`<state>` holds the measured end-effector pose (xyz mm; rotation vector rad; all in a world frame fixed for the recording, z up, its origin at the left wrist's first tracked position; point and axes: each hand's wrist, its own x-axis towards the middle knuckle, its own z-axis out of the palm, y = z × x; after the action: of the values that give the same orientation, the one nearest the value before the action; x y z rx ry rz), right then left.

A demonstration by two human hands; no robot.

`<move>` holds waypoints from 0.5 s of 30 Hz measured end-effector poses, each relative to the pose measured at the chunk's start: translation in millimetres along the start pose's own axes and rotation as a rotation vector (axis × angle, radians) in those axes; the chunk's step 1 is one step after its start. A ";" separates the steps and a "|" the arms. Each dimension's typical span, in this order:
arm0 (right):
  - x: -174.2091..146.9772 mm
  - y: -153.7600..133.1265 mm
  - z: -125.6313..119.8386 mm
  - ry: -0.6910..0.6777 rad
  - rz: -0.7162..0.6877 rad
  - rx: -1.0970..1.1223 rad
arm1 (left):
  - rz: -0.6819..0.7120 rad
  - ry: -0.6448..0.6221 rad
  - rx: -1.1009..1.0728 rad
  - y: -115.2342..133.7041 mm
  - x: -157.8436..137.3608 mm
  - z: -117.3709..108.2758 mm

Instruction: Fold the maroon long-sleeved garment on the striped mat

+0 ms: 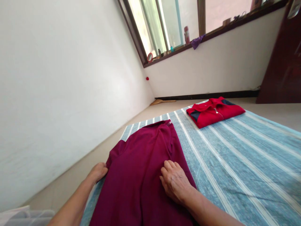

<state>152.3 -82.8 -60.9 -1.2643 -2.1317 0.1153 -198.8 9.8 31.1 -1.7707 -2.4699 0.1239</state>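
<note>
The maroon garment (131, 175) lies lengthwise, lightly creased, its sleeve bent.

Home: striped sheet (235, 163), folded red garment (211, 116) near its far edge; windowsill (171, 53), round mirror (150, 57) at left corner; broom (157, 102).

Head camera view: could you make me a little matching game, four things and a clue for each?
Things
1. maroon garment
2. red garment
3. purple cloth
4. broom

Clues
A. on the floor, near the room's corner
B. touched by both left hand and right hand
C. hanging over the window ledge
D. folded, with dark blue patches

Pairs: 1-B, 2-D, 3-C, 4-A
</note>
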 end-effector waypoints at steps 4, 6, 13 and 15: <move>-0.6 -1.5 -2.3 -0.012 0.004 0.001 | 0.021 0.068 0.012 37.4 6.9 -16.5; -0.2 -2.0 -2.7 -0.020 0.007 -0.001 | 0.124 0.106 -0.009 69.7 9.6 -22.5; 0.2 -0.6 1.4 -0.018 0.009 0.002 | 0.648 0.145 -0.110 226.1 -12.2 -17.7; -0.1 -0.6 1.9 -0.016 0.012 -0.005 | 0.735 0.140 -0.104 265.0 -22.4 -12.8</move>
<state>150.8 -82.8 -62.2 -1.2827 -2.1391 0.1256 58.8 73.6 10.2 -2.5367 -1.6486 -0.0768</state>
